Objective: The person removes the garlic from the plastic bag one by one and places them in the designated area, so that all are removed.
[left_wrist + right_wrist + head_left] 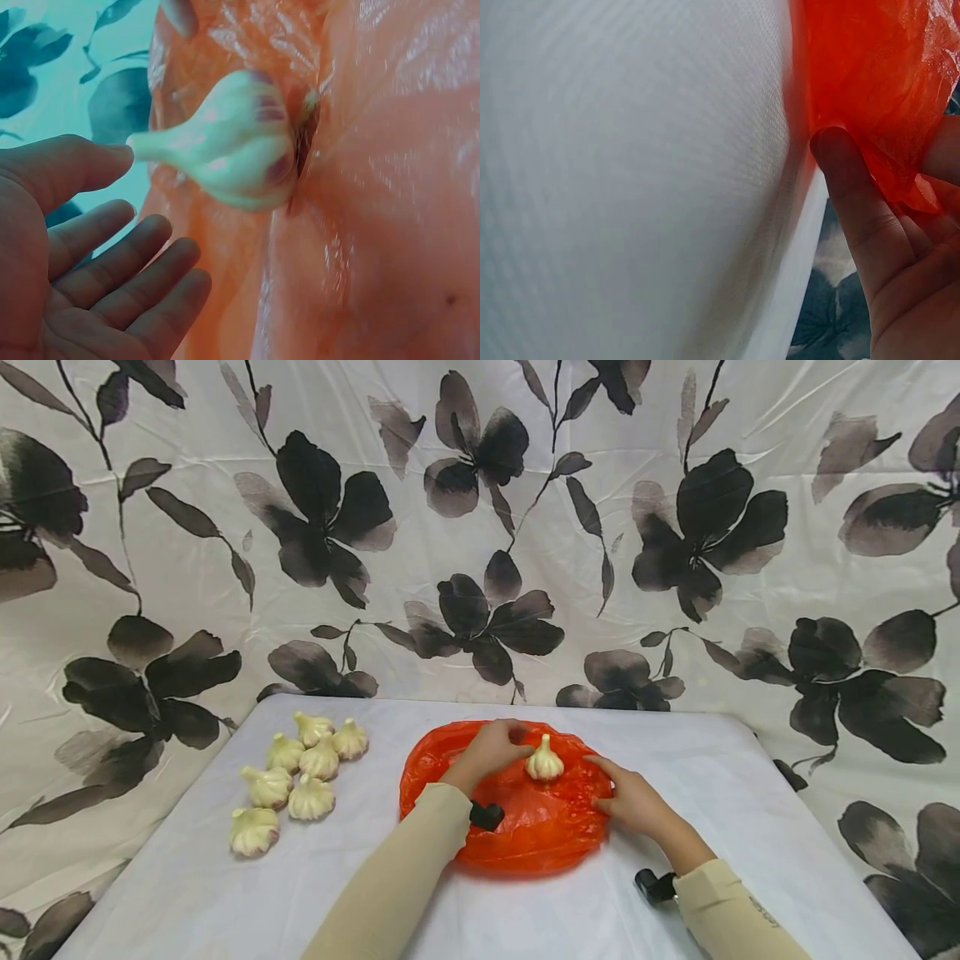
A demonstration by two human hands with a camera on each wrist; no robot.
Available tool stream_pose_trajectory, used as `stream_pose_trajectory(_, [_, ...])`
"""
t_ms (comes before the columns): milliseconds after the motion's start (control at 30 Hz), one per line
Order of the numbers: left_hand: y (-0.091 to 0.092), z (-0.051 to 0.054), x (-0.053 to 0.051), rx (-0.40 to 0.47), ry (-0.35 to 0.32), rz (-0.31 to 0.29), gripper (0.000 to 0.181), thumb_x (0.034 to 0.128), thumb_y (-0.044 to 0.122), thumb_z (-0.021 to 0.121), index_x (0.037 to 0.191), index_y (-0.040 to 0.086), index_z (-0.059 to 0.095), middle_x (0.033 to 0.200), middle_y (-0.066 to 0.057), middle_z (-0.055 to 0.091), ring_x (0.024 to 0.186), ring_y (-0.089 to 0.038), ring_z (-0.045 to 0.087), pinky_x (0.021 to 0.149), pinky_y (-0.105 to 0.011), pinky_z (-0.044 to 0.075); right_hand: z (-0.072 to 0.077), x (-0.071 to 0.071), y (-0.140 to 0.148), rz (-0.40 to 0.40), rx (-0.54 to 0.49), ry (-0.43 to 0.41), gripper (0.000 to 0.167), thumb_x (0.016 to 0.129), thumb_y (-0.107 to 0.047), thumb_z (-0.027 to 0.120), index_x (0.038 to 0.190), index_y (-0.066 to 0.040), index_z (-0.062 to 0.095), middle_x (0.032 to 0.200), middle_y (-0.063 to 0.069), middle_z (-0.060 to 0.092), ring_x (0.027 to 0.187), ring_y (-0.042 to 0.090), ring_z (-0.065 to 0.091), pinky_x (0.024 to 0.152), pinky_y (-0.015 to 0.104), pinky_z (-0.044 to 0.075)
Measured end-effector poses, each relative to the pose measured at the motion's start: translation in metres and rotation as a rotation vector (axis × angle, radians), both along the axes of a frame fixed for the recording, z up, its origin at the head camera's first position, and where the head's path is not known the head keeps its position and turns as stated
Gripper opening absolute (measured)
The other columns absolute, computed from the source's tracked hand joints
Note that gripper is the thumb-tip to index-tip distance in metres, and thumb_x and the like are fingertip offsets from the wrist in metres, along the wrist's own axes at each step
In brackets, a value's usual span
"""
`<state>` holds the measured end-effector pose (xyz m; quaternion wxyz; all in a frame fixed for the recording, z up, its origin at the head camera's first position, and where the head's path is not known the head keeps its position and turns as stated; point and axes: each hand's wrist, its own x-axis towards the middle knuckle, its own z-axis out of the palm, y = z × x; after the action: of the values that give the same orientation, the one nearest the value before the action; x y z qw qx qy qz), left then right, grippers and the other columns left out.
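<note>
A red plastic bag (536,847) lies spread on the white table, its sides bunched up into a rim. One garlic bulb (545,763) sits on it, stem upward. My left hand (491,752) is over the bag, just left of this bulb; in the left wrist view its fingers are loosely extended and the thumb tip is at the tip of the garlic stem, whether touching I cannot tell. At the bag's right edge, my right hand (637,802) holds the crumpled plastic between thumb and fingers, as the right wrist view shows.
Several more garlic bulbs (318,760) are grouped on the left part of the white-covered table (360,877). Behind the table hangs a pale cloth (585,568) printed with dark flowers. Small black cameras (655,887) are worn at the wrists.
</note>
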<state>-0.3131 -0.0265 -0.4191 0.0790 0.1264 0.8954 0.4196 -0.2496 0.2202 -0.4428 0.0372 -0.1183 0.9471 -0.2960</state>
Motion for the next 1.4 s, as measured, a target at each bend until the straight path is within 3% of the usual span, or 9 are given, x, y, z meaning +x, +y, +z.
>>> stream_pose_trajectory(333, [0.017, -0.004, 0.001, -0.011, 0.012, -0.020, 0.044, 0.0909, 0.027, 0.067, 0.130, 0.007, 0.059, 0.125, -0.009, 0.063, 0.113, -0.025, 0.059, 0.101, -0.040, 0.049, 0.002, 0.001, -0.003, 0.002, 0.006, -0.016, 0.068, 0.083, -0.004, 0.069, 0.144, -0.017, 0.043, 0.129, 0.020, 0.060, 0.118, 0.038, 0.057, 0.099, 0.058, 0.046])
stream_pose_trajectory(733, [0.032, -0.005, 0.005, -0.034, 0.061, -0.008, 0.033, 0.0926, 0.022, 0.065, 0.121, 0.006, 0.063, 0.116, -0.008, 0.066, 0.102, -0.020, 0.061, 0.093, -0.035, 0.053, 0.002, 0.001, -0.003, 0.019, 0.007, 0.024, 0.068, 0.082, -0.004, 0.069, 0.144, -0.016, 0.043, 0.128, 0.021, 0.060, 0.119, 0.040, 0.057, 0.100, 0.059, 0.044])
stream_pose_trajectory(1200, [0.022, 0.007, 0.008, 0.018, 0.119, -0.024, 0.026, 0.0934, 0.022, 0.063, 0.116, 0.009, 0.063, 0.111, -0.006, 0.066, 0.096, -0.019, 0.060, 0.090, -0.033, 0.054, 0.001, 0.000, -0.002, 0.002, 0.007, -0.013, 0.068, 0.083, -0.004, 0.068, 0.145, -0.016, 0.042, 0.131, 0.020, 0.059, 0.120, 0.039, 0.056, 0.101, 0.059, 0.043])
stream_pose_trajectory(1400, [0.018, 0.021, 0.010, 0.034, 0.157, -0.027, 0.024, 0.0931, 0.021, 0.063, 0.114, 0.009, 0.065, 0.106, -0.005, 0.067, 0.093, -0.017, 0.060, 0.087, -0.031, 0.054, 0.000, 0.000, -0.001, -0.003, 0.012, -0.010, 0.068, 0.083, -0.004, 0.068, 0.145, -0.015, 0.042, 0.129, 0.020, 0.060, 0.117, 0.037, 0.057, 0.101, 0.058, 0.044])
